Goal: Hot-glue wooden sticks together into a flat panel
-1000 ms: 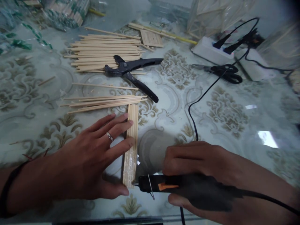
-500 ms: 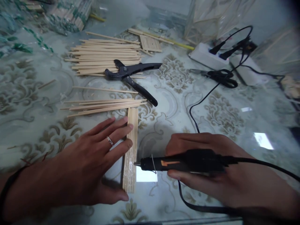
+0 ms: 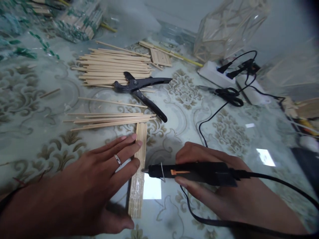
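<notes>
One flat strip of side-by-side wooden sticks (image 3: 137,181) lies just L of bottom ctr, long axis running nr-vertical in the frame, upper end leaning a bit R. Glue gun (image 3: 199,173) points in from the R, approx. square to it; its metal nozzle (image 3: 145,171) is at the strip's R edge, abt. halfway along; touching or a hair off, can't tell. R hand (image 3: 230,199) is closed round the gun body, thumb below. L hand (image 3: 93,179) is spread, not gripping: fingertips at the strip's L edge, thumb nr its bottom end. L is the nearer hand; R sits off by the gun's length. Glossy film (image 3: 136,197), prob. glue, on lower half. Containers: clear plastic pack w/ green print (image 3: 78,21), upper left, pale sticks inside.
</notes>
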Action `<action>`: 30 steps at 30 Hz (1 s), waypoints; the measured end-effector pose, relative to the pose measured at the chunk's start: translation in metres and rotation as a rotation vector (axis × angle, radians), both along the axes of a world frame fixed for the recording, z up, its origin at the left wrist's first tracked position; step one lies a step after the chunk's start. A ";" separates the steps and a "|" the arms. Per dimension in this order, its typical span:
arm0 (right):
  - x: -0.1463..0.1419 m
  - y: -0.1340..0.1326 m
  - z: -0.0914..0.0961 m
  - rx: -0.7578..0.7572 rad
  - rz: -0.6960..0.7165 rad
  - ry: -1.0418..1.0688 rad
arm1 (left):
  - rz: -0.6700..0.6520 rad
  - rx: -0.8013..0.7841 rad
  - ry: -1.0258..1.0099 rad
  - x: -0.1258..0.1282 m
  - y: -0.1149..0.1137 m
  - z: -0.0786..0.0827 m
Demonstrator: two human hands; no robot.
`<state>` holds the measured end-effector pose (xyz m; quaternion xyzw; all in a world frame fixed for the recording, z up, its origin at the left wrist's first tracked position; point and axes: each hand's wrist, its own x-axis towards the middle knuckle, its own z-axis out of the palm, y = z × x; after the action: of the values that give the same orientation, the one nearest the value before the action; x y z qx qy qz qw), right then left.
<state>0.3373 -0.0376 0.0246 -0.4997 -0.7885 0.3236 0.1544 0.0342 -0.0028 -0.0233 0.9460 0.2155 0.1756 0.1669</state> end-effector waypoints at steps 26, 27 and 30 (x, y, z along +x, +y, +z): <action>-0.002 0.000 0.001 0.000 -0.130 0.001 | -0.011 0.022 -0.012 -0.007 -0.004 -0.012; -0.003 0.000 0.001 0.014 -0.136 -0.005 | -0.023 0.031 -0.006 -0.006 -0.003 -0.011; -0.003 0.001 -0.002 0.059 -0.158 -0.025 | -0.030 0.046 -0.019 -0.004 -0.002 -0.007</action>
<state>0.3347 -0.0370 0.0230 -0.5593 -0.7578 0.2808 0.1844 0.0297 -0.0052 -0.0301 0.9510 0.1954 0.1870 0.1497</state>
